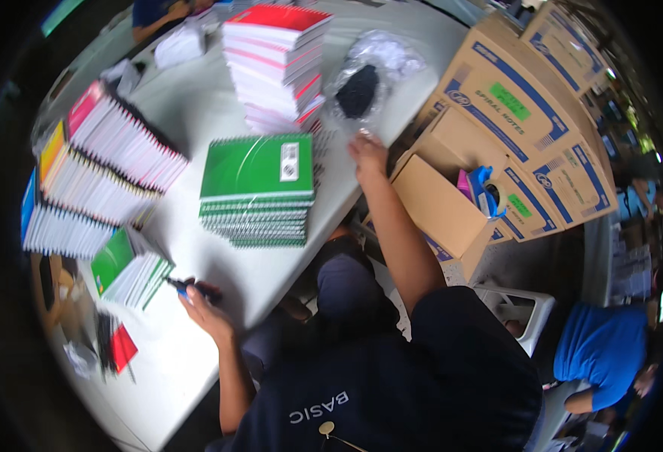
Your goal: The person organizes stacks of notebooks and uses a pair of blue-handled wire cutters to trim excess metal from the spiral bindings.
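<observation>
My left hand [209, 316] is closed around a small blue and black hand tool [188, 289] that looks like pliers. Its tip points at a short stack of green spiral notebooks [116, 264], fanned and leaning on the table. At the table's near edge, my right hand [369, 154] reaches forward with slightly spread, blurred fingers, at the lower edge of a clear plastic bag [376, 56]. A dark bundle [358, 92] lies in that bag. Between my hands sits a neat stack of green spiral notebooks [256, 172].
A tall red notebook stack [277, 64] rises behind the green one. Rows of pink, yellow and blue notebooks [101, 169] line the left. An open carton [440, 196] holding tape and closed cartons [508, 90] stand right. Black strips and a red piece [122, 348] lie lower left.
</observation>
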Demonstrator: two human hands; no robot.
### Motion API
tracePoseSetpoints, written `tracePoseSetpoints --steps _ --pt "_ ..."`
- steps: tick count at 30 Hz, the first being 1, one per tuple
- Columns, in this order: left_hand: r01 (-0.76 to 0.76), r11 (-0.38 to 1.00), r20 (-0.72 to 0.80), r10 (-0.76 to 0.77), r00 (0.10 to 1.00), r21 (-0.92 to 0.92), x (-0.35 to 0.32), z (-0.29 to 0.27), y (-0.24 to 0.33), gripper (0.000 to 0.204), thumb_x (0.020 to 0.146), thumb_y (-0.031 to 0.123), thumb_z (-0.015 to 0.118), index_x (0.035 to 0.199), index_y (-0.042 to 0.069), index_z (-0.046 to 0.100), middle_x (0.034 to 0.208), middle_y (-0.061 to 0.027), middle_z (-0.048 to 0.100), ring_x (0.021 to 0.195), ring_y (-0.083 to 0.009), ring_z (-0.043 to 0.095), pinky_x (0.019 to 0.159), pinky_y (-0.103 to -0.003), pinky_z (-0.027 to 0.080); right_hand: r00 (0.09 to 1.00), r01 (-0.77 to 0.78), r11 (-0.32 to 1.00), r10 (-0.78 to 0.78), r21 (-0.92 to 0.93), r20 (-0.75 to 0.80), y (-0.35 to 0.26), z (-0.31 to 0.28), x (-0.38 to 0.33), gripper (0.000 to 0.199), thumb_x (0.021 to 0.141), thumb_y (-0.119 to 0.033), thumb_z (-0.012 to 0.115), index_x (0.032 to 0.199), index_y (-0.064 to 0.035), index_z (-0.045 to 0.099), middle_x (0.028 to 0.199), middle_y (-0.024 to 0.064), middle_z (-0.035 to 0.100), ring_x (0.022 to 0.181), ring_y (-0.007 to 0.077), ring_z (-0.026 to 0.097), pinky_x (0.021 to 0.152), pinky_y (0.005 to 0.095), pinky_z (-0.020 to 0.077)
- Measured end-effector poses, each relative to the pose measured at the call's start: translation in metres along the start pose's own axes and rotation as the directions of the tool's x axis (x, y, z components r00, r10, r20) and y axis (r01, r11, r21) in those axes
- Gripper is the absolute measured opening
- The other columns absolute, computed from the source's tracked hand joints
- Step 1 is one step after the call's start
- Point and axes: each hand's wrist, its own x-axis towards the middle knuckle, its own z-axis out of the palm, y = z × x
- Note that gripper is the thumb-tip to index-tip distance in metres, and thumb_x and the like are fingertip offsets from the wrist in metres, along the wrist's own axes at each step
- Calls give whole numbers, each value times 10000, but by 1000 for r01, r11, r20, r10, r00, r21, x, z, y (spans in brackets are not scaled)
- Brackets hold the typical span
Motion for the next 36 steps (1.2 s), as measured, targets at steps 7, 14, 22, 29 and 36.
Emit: tracePoseSetpoints --steps 7,14,22,29,36 --pt "602 721 682 -249 688 -345 -1 1 66 534 959 483 277 1158 20 455 878 -113 547 778 -229 570 723 -381 484 569 776 625 -638 -82 520 -108 45 -179 315 847 -65 576 1155 1 570 1123 107 602 1086 179 519 937 319 389" --pt "794 488 917 39 396 -364 -6 43 89 664 945 533 214 1299 -4 382 1080 -174 575 1000 -300 587 869 -445 466 123 987 116 -126 -109 984 -83 81 -208 283 778 -175 665 1042 -72 664 1109 124 629 1111 266 548 902 378 386" --pt "708 669 855 -212 474 -226 0 40 97 565 949 501 321 1106 -9 507 788 -126 576 732 -256 606 682 -399 492 249 948 225 -95 -223 964 -85 81 -215 220 768 -54 654 985 -62 692 1059 145 647 1093 242 582 914 314 438" --pt "70 955 656 -249 713 287 3 35 104 502 956 450 370 1070 -17 514 833 -166 635 787 -239 626 679 -350 464 187 981 72 -119 -179 975 -82 77 -213 301 708 -182 725 996 -109 685 1079 70 650 1072 216 585 892 330 397" --pt "866 424 927 -135 349 -264 6 24 85 680 947 536 215 1247 -34 433 1019 -192 598 1001 -318 595 866 -468 475 217 970 132 -105 -203 970 -82 76 -212 308 708 -179 728 1003 -103 683 1086 85 645 1092 223 575 911 329 399"
